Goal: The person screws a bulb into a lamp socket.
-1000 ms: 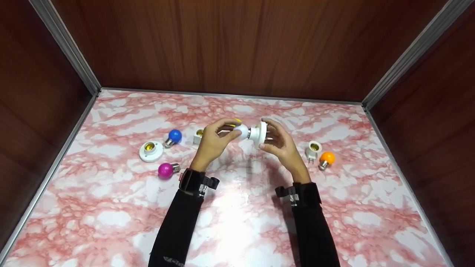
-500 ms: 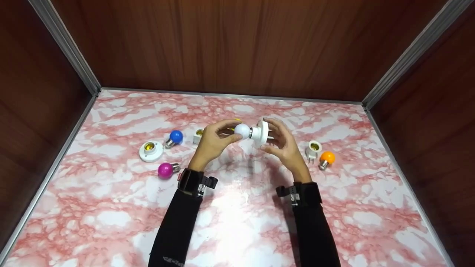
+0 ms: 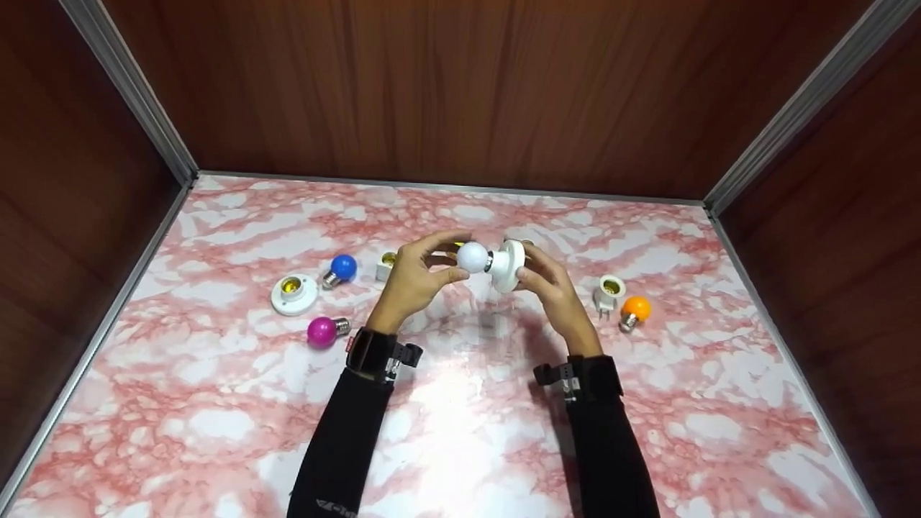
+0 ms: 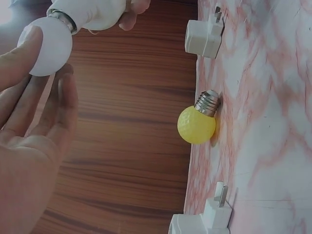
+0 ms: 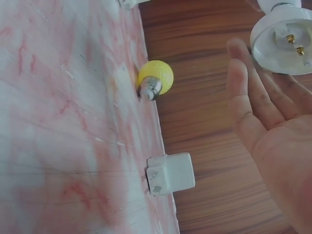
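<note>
My left hand (image 3: 417, 270) pinches a white light bulb (image 3: 472, 257) between thumb and fingers, above the table. The bulb's metal screw base sits at the mouth of a white round lamp holder (image 3: 511, 267), with some of the metal showing. My right hand (image 3: 552, 286) holds that lamp holder by its disc-shaped base, thumb at the near rim. Seen from the right wrist, the underside of the lamp holder (image 5: 280, 44) shows brass terminals, with fingers behind it. From the left wrist, the thumb lies across the white bulb (image 4: 56, 51).
Behind the hands lies a yellow bulb (image 4: 196, 124). To the left are a blue bulb (image 3: 344, 267), a magenta bulb (image 3: 321, 332), another round lamp holder (image 3: 293, 306) and a plug-in socket (image 3: 383, 270). At right, a plug-in socket (image 3: 606, 298) stands beside an orange bulb (image 3: 636, 309).
My right hand's fingers have shifted round the lamp holder's rim, and its base has turned a little. My left thumb has slid lower on the bulb, showing more of it.
</note>
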Demonstrator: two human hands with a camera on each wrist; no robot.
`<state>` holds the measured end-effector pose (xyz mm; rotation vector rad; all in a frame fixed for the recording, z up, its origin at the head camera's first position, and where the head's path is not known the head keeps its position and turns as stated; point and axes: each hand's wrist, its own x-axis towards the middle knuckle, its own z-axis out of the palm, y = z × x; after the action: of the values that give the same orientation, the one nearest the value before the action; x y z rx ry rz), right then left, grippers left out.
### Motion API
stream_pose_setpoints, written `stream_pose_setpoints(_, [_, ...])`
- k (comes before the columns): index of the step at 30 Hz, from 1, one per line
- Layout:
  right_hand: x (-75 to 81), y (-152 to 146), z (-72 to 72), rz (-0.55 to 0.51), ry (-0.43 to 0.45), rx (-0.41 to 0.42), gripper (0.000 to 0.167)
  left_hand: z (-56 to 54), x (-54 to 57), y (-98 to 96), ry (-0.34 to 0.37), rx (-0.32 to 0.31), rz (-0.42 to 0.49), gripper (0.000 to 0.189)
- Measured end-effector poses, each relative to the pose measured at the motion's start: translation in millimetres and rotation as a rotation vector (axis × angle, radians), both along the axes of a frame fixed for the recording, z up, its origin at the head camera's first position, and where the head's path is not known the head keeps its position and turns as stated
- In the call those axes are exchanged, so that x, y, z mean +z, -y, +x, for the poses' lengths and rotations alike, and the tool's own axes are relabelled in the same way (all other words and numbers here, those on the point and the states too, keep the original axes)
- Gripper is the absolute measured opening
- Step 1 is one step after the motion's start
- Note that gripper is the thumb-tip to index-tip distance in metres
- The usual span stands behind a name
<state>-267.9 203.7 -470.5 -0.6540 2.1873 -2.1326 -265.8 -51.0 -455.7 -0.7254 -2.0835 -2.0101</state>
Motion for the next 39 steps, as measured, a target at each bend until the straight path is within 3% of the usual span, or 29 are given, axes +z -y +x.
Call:
stream_pose_setpoints(8, [3.5, -1.4, 2.8, 0.019, -0.076, -0.038, 0.068, 0.7, 0.0, -2.7, 0.038, 0.008, 0.078, 0.053])
stream_pose_setpoints(13, [3.1, 1.1, 2.4, 0.035, -0.149, -0.064, 0.079, 1.5, -0.9, -1.3, 0.028, 0.059, 0.034, 0.047])
stream_pose_setpoints(20, [2.9, 1.7, 0.2, 0.063, -0.221, -0.09, 0.082, -2.0, -1.2, -5.1, 0.046, 0.108, 0.007, 0.039])
stream_pose_setpoints(26, [4.0, 1.7, 0.8, 0.07, -0.133, -0.059, 0.074, -3.0, -2.0, -5.7, 0.03, 0.091, 0.034, 0.041])
stream_pose_setpoints(33, [6.9, 0.5, 1.7, 0.08, 0.016, -0.044, 0.06, -1.5, -1.5, -5.2, 0.025, 0.082, 0.053, 0.06])
stream_pose_setpoints(39, [8.2, 2.9, 0.2, 0.047, 0.04, -0.041, 0.055, -1.7, -0.2, -2.4, -0.004, 0.089, 0.009, 0.051])
